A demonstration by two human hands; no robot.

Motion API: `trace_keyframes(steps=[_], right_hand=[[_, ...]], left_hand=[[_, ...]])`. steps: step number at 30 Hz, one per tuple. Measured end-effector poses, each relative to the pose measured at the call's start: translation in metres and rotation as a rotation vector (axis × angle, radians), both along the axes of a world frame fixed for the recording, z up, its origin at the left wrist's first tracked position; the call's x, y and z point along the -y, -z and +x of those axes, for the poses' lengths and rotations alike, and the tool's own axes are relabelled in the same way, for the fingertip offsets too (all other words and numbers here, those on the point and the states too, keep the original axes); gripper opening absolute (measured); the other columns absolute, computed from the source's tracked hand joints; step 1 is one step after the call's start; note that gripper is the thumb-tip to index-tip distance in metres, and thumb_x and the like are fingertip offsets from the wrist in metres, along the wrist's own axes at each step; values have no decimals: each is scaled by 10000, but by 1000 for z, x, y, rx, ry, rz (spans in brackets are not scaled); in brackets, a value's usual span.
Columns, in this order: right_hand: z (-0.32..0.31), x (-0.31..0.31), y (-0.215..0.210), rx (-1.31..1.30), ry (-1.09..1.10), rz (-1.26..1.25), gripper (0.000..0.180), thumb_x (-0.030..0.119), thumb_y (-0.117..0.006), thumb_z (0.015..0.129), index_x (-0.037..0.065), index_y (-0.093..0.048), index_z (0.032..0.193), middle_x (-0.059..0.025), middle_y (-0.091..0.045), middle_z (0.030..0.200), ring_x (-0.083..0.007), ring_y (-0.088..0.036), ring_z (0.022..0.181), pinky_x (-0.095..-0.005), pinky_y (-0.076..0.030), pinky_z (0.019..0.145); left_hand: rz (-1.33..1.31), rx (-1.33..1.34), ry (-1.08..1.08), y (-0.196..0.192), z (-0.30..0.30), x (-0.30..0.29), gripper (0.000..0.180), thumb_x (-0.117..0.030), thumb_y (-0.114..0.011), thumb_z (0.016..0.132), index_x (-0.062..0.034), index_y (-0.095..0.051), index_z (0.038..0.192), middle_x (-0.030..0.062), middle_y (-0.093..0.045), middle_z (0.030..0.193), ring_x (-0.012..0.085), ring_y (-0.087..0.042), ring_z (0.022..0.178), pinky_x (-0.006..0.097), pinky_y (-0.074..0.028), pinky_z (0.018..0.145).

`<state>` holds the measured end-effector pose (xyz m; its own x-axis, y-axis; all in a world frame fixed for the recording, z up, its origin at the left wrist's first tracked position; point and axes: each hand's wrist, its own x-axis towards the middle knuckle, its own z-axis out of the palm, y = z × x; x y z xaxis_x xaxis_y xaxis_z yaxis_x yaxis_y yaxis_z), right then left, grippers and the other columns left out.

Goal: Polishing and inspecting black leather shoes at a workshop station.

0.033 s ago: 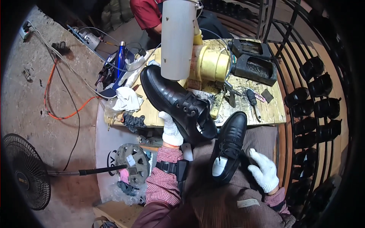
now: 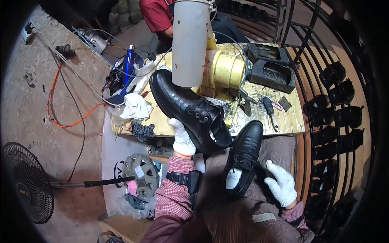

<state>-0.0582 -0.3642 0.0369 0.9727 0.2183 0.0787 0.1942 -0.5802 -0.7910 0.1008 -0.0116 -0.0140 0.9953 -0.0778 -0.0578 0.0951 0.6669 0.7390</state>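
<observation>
My left hand (image 2: 182, 137), in a white glove, grips a black lace-up shoe (image 2: 190, 109) from below by its sole. The shoe is held up and tilted, its toe close under a white cylinder (image 2: 190, 40) on a yellow machine (image 2: 225, 71). A second black shoe (image 2: 245, 156) lies on my lap, toe pointing away from me. My right hand (image 2: 281, 186), also in a white glove, rests on my lap beside that shoe's heel, fingers loose and touching its side.
The wooden bench (image 2: 289, 119) carries black trays (image 2: 271, 69), a screwdriver (image 2: 268, 107) and a white cloth (image 2: 135, 107). A metal rack of several black shoes (image 2: 336, 105) stands right. A fan (image 2: 24, 186), orange cable (image 2: 56, 109) and blue bottle (image 2: 129, 60) lie left. A person in red (image 2: 158, 16) sits behind.
</observation>
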Motion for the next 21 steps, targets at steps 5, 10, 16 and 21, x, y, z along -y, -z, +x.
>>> trace_keyframes(steps=[5, 10, 16, 21], right_hand=[[2, 2, 4, 10, 6, -83, 450, 233, -736, 933, 25, -673, 1327, -205, -717, 1279, -382, -714, 1146, -417, -574, 980], [12, -2, 5, 25, -7, -94, 443, 231, -738, 919, 16, -690, 1304, -208, -720, 1272, -382, -715, 1141, -421, -578, 981], [15, -5, 4, 47, -49, -136, 447, 229, -737, 905, 17, -698, 1297, -210, -721, 1267, -374, -718, 1134, -415, -582, 972], [15, -7, 3, 68, -75, -159, 467, 237, -745, 900, 18, -690, 1308, -214, -722, 1257, -380, -715, 1134, -416, -579, 979]], left_hand=[[-104, -34, -5, -15, 15, 10, 992, -859, -537, 844, -144, -461, 1527, 87, -568, 1471, 285, -558, 1340, 475, -446, 1189], [-26, -64, -79, -39, 9, 18, 988, -804, -564, 880, -107, -421, 1566, 102, -550, 1514, 306, -562, 1365, 473, -449, 1191], [55, -175, -251, -49, 7, 12, 848, -676, -557, 994, -79, -406, 1578, 120, -557, 1511, 309, -599, 1328, 488, -506, 1135], [-19, -243, -381, -57, 7, -7, 742, -628, -518, 1045, -83, -461, 1544, 103, -572, 1499, 285, -615, 1293, 462, -497, 1136]])
